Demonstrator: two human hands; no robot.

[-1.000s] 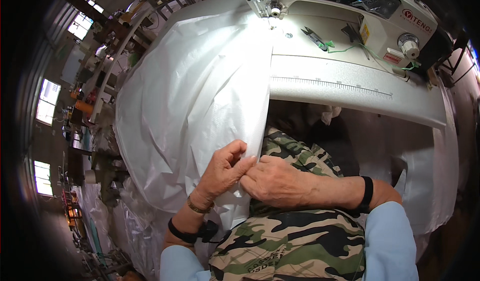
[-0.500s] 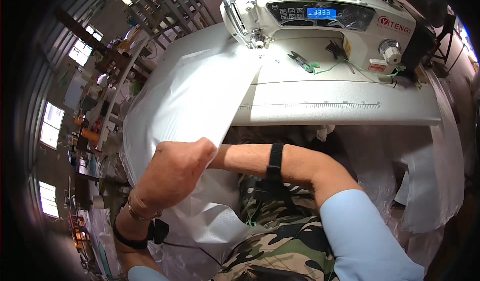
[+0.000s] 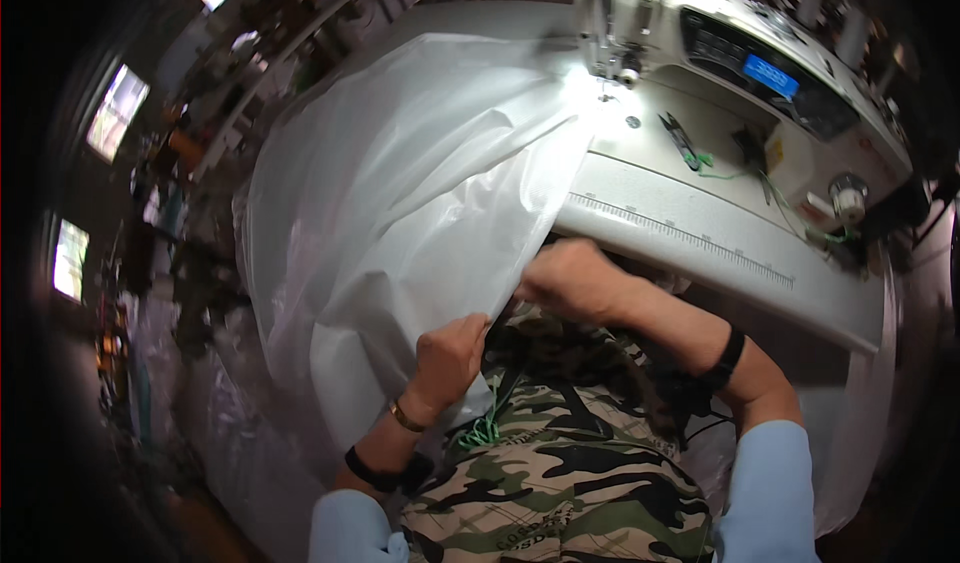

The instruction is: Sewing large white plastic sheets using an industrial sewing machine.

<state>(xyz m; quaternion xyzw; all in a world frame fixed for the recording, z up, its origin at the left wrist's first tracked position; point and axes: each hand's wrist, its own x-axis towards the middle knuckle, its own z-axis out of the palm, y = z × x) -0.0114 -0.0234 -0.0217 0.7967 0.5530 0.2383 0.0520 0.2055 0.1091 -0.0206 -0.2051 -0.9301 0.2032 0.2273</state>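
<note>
A large white plastic sheet drapes from under the sewing machine's needle area, over the table's left part and down toward my lap. My left hand is closed in a pinch on the sheet's right edge, near its lower end. Farther up that same edge my right hand is curled with its fingertips at the sheet; it is slightly blurred, and its grip is partly hidden. The sheet lies in loose folds between my hands and the lit needle area.
Dark thread snips with green thread lie on the machine bed. A ruler scale runs along the table's front. Green threads hang by my camouflage-clad lap. More translucent sheeting hangs at the right.
My view has swung, so the machine appears farther right and tilted. My right hand, earlier hidden behind the left, has come out to the right; my left hand is lower, and the sheet is more wrinkled.
</note>
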